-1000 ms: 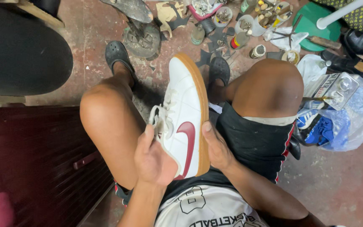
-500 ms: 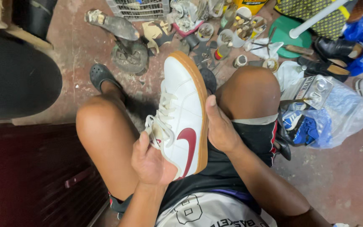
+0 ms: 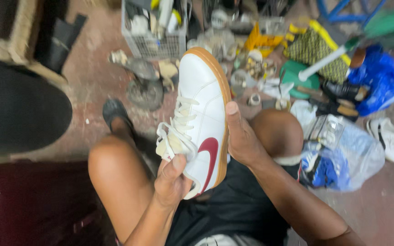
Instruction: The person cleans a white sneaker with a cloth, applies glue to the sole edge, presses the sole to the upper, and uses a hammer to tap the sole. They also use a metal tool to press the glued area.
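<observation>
A wire crate [image 3: 153, 34] stands on the floor [image 3: 92, 82] at the far edge, stuffed with bottles and tubes; their kinds are too blurred to tell. To the right, a clear plastic bag [image 3: 347, 155] lies on the floor with blue cloth bunched inside it, and a blue bag [image 3: 381, 79] sits farther back beside a green dish [image 3: 299, 77]. Small tins and jars [image 3: 242, 68] crowd the floor between crate and dish.

The shoe [image 3: 201, 114], white with a red mark on its side and a tan sole, is held up over the person's lap, toe pointing away toward the crate, heel near the body. The left hand [image 3: 172, 175] grips the heel end from below, thumb pressed on the collar by the loose laces, the other fingers curled underneath and mostly hidden. The right hand [image 3: 242, 136] lies flat along the sole edge, fingers pressed together and straight, thumb tip up against the tan rim. Both forearms rise from the near edge of view, over bare knees and black shorts [image 3: 233, 214].

A yellow packet [image 3: 263, 41] lies crumpled behind the toe. A patterned yellow-and-black pouch [image 3: 318, 52] lies near the far right corner. A white sneaker [image 3: 386, 139] rests at the right edge. A dark sandal [image 3: 115, 111] covers the left foot.
</observation>
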